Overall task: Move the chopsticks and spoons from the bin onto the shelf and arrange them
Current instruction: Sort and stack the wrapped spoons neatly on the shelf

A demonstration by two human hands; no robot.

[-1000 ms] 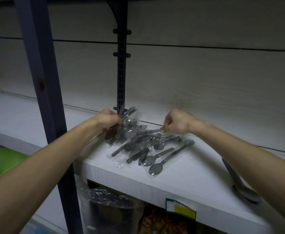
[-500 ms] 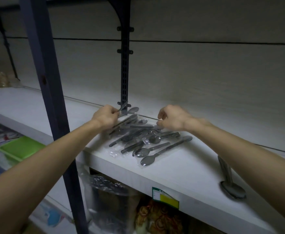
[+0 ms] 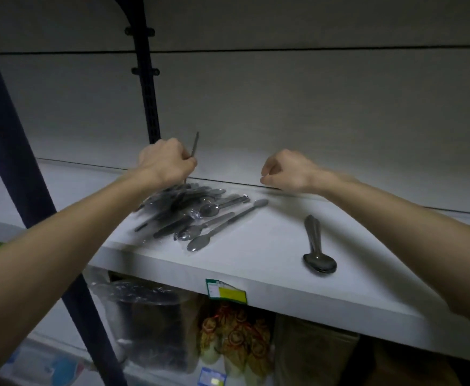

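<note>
Left hand: the left hand [image 3: 164, 160] is curling its fingers round one slim grey metal utensil handle [image 3: 194, 144], which is now pointing up out of the fist; half a second ago that hand was still down in the heap, so one piece is being lifted clear. Whether it is a spoon or a chopstick, I cannot tell.

Right hand: the right hand [image 3: 285, 171] is hovering near the back edge of the shelf with its fingers loosely curled and nothing in them; a second ago it was pinching a spoon handle in the pile, so it has let go and drawn back.

Pile: the heap of grey metal spoons in clear plastic sleeves [image 3: 197, 215] is lying on the white laminate shelf [image 3: 256, 263], left of its middle, bowls pointing toward the front edge, handles fanning toward the back; the heap reads a little more spread than before.

Sorted stack: a nested stack of bare steel spoons [image 3: 318, 252] is sitting well apart to the right, near the front edge.

Bin: not in view.

Meaning for the task: the moving looks done for these pieces; the arranging is under way, one piece at a time, and the wrapped heap is still waiting.
</note>
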